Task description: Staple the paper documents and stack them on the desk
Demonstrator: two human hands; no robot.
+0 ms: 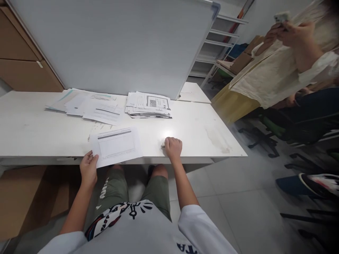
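Note:
I sit at a white table (201, 134). My left hand (89, 170) pinches the near left corner of a printed sheet of paper (116, 145) that lies on the table's front edge. My right hand (173, 147) is closed in a fist on the table to the right of the sheet, and a small grey tip of something shows at its left side. Farther back lie a stack of printed papers (148, 104) and a spread of loose sheets (87, 104).
A large whiteboard (116, 42) leans upright behind the table. Another person (288, 60) stands at the right holding a phone up. White shelves (222, 38), office chair bases (262, 141) and cardboard boxes (21, 197) surround the table.

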